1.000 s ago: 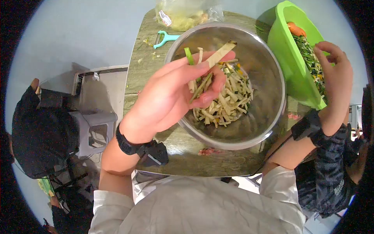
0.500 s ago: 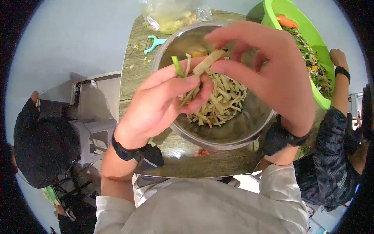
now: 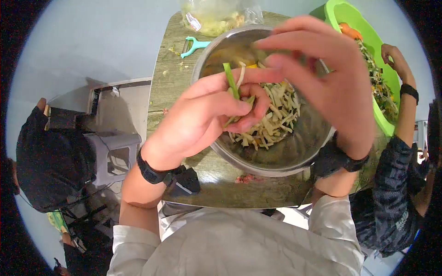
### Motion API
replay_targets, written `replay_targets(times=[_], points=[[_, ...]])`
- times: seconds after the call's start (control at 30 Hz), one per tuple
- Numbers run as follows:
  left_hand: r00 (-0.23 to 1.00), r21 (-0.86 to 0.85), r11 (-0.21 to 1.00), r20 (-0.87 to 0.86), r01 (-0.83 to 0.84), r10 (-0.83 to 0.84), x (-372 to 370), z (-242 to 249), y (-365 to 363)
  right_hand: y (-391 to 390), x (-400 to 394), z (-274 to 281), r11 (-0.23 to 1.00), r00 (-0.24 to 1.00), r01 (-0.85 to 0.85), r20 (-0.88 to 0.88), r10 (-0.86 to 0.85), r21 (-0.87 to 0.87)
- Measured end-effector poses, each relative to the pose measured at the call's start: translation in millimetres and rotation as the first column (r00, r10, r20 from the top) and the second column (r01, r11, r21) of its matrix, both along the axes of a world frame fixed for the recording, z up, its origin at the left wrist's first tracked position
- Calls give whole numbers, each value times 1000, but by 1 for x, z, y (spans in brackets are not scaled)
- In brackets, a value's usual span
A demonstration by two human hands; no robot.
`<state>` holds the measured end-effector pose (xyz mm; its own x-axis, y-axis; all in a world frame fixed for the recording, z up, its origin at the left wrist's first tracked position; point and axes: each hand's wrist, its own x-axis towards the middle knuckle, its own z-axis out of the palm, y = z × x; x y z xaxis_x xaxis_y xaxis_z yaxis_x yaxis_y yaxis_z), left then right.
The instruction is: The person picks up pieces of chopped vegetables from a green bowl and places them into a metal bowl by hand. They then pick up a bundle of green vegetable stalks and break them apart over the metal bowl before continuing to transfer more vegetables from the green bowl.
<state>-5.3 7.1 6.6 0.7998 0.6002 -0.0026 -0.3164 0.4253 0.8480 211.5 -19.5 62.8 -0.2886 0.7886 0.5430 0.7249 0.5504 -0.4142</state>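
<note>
**Hands over the steel bowl — strips held in the left**

Since half a second earlier, the pale strip pinched between both hands was gone from sight; the right hand (image 3: 322, 87) had lifted slightly off the left, and the co-worker's hand (image 3: 395, 60) had come up to the rim of the green bowl (image 3: 338, 11).

Left hand (image 3: 207, 115) — palm turned up and inward over the near-left part of the steel bowl (image 3: 276, 161), fingers curled closed around a small bunch of vegetable strips (image 3: 237, 99). One green strip (image 3: 229, 78) stood up out of the grip, between thumb and forefinger. A black wristband sat on that wrist.

Right hand — raised above the bowl, back to the camera, fingers bent and spread, tips pointing left toward the left hand. Blurred; I could not tell whether it held anything. It also wore a black band.

Steel bowl sat on the wooden table (image 3: 170, 92), holding a heap of pale cut strips (image 3: 276, 119) mixed with a few green and orange bits. The held bunch hung just above that heap.

Green bowl, right of the steel one, held shredded greens and an orange piece (image 3: 351, 32). At the table's far edge lay a clear plastic bag (image 3: 216, 16) with yellowish contents and a teal peeler (image 3: 195, 46).
</note>
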Motion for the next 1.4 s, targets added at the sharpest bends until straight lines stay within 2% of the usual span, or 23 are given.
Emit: replay_targets(times=[0.1,0.23,0.33,0.47,0.6,0.7,0.8,0.9,1.0,1.03,1.17,1.4], points=[[1000,-21,999,5,28,-27,-2,-5,2,4,-10,-6,987,988,-147,-59,143,-70],[1000,-39,999,1,13,-13,-1,-4,0,5,-9,-7,982,985,-175,-3,175,-68],[1000,-10,1000,-15,17,-17,0,-1,0,0,-4,3,991,992,-128,-8,127,-31],[998,48,998,-43,46,-44,1,2,2,-12,21,20,998,999,48,-1,-49,-35],[998,77,997,-60,33,-28,0,2,2,-18,28,27,984,990,139,-3,-140,-115],[999,30,999,-47,13,-11,1,4,0,-14,24,25,974,986,166,49,-161,-155],[996,-1,998,65,60,-60,-2,-4,4,-15,15,22,958,998,55,3,-56,-282],[992,52,996,96,73,-77,-4,-4,6,-20,5,24,965,996,-24,-85,2,-262],[998,-44,997,39,-56,57,-1,-1,-3,-20,-3,20,960,992,-126,-33,122,-251],[999,-69,997,21,-42,43,-2,0,-2,-19,-5,18,960,989,-147,-16,148,-239],[999,-104,994,-35,-40,37,-3,4,-2,-15,-11,7,974,986,-163,10,166,-157],[1000,-104,994,2,27,-27,-3,2,1,-20,-12,9,971,992,-96,58,111,-217]])
